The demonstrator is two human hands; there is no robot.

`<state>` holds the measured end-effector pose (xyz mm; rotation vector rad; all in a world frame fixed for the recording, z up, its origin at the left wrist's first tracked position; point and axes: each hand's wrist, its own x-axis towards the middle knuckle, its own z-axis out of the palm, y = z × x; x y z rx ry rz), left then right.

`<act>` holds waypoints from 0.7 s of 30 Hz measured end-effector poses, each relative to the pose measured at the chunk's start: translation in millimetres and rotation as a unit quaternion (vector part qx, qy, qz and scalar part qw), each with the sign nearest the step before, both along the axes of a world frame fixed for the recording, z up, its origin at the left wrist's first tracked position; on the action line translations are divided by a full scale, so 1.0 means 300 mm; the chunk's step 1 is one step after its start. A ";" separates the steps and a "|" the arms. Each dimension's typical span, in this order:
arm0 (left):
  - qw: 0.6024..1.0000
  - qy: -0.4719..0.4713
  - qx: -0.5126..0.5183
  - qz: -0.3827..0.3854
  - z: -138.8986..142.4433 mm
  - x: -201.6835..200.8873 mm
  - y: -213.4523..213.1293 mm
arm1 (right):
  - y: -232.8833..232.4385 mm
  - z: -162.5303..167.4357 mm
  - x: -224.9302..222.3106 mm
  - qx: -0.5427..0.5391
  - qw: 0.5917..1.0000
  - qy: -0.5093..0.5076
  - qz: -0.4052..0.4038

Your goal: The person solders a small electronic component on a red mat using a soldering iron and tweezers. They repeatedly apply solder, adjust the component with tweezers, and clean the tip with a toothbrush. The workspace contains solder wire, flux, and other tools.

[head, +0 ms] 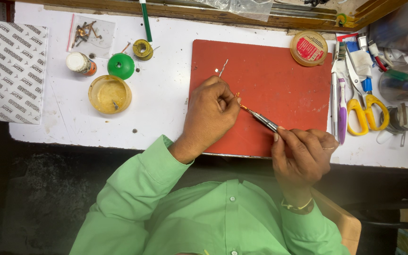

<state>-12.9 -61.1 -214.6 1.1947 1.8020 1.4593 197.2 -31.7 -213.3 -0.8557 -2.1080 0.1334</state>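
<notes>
Near right, the right hand (pixel 303 153) pinches a thin metal tool (pixel 259 116), its tip meeting the left hand (pixel 211 111), whose fingers are closed on a small orange part, over the red mat (pixel 284 80) on the white desk (pixel 166 99). Far left, a yellow dish (pixel 110 94) and green cap (pixel 121 65).

red mat (pixel 279 80): matt, scuffed | tweezers (pixel 260 118): shiny metal | tabletop (pixel 166 94): white, smudged
</notes>
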 end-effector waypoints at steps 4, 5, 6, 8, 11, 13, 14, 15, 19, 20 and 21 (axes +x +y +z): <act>1.000 0.000 0.006 -0.001 -0.001 0.001 0.000 | -0.005 0.027 0.001 -0.005 1.000 -0.009 -0.011; 1.000 0.000 0.008 0.000 -0.001 0.000 -0.001 | -0.004 0.042 0.007 -0.017 1.000 -0.022 -0.002; 1.000 -0.003 0.008 0.001 0.000 -0.001 -0.002 | 0.001 0.061 0.016 -0.030 0.999 -0.036 0.008; 1.000 -0.010 0.009 0.001 0.000 0.001 -0.002 | 0.026 0.108 0.037 -0.068 0.996 -0.058 0.032; 1.000 -0.004 0.002 0.000 0.002 0.001 -0.001 | 0.125 0.180 0.064 -0.145 0.983 -0.083 0.083; 1.000 -0.004 0.006 0.003 0.004 0.002 -0.001 | 0.212 0.214 0.070 -0.198 0.966 -0.104 0.131; 1.000 -0.004 0.009 0.005 0.005 0.002 0.001 | 0.259 0.219 0.064 -0.211 0.958 -0.116 0.155; 1.000 -0.004 0.010 0.006 0.007 0.001 0.001 | 0.304 0.219 0.053 -0.223 0.950 -0.127 0.179; 1.000 -0.004 0.006 0.007 0.009 0.002 0.000 | 0.402 0.190 0.011 -0.272 0.923 -0.121 0.244; 1.000 -0.002 0.004 0.007 0.008 0.001 0.000 | 0.410 0.183 0.003 -0.258 0.921 -0.118 0.269; 1.000 -0.005 0.001 0.006 0.008 0.000 -0.001 | 0.418 0.174 -0.007 -0.242 0.917 -0.116 0.294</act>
